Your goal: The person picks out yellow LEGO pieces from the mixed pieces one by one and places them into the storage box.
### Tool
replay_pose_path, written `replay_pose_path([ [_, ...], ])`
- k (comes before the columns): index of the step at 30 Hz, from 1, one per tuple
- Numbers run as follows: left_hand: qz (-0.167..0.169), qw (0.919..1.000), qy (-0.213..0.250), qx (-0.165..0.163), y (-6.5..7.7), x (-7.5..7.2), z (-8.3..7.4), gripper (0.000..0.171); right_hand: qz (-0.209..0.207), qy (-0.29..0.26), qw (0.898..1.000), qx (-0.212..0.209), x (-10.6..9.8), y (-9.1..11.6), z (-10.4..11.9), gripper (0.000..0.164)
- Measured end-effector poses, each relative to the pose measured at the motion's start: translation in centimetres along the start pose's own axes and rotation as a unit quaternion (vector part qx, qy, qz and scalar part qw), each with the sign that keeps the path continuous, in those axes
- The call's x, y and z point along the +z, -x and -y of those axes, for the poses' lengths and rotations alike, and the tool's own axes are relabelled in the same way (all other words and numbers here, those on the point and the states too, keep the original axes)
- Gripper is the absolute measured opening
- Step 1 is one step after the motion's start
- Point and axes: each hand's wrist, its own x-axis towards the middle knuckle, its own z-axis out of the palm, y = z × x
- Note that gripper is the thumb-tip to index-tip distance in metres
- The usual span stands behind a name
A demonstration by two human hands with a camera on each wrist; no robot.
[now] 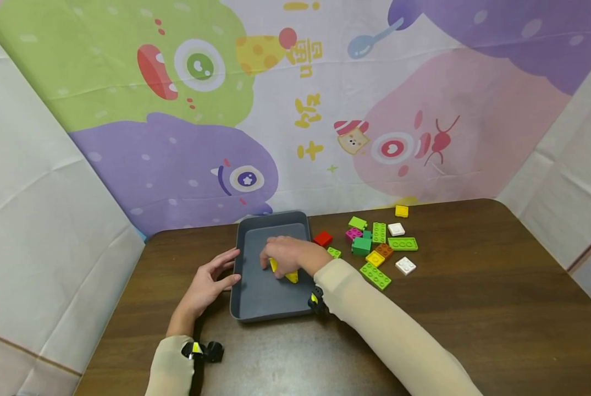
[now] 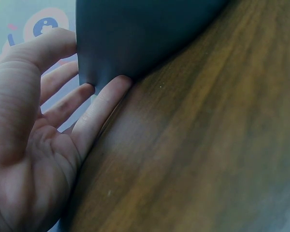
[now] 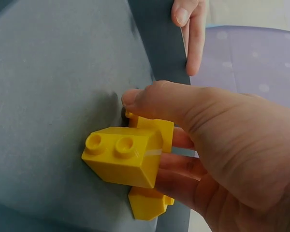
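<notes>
A dark grey tray (image 1: 260, 300) lies on the table. Inside it, my right hand (image 1: 290, 253) grips a small group of yellow toy bricks (image 3: 130, 162) close over the tray floor. In the right wrist view the thumb (image 3: 150, 99) reaches along their upper side and the other fingers pass behind them. One brick with two studs faces that camera; others show above and below it. My left hand (image 1: 203, 286) touches the tray's left outer wall, with thumb and fingers spread and fairly straight. The left wrist view shows its fingertips against the wall (image 2: 121, 43).
Right of the tray lie several loose bricks: a red one (image 1: 322, 238), a dark green one (image 1: 362, 246), a long lime one (image 1: 375, 276), a white one (image 1: 406, 266) and others. A cartoon-printed cloth (image 1: 315, 181) hangs behind the wooden table (image 1: 498, 297).
</notes>
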Motion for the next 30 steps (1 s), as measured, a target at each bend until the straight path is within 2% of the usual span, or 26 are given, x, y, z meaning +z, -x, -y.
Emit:
replay_pose_path([
  [11, 0.000, 1.0000, 0.000, 0.004, 0.0, -0.1, 0.2, 0.063, 0.021, 0.008, 1.000, -0.015, -1.2, 0.4, 0.3, 0.035],
  [30, 0.002, 1.0000, 0.002, 0.004, 0.0, 0.0, 0.1, 0.063, 0.025, 0.029, 0.999, -0.017, -3.5, 1.0, 0.7, 0.040],
])
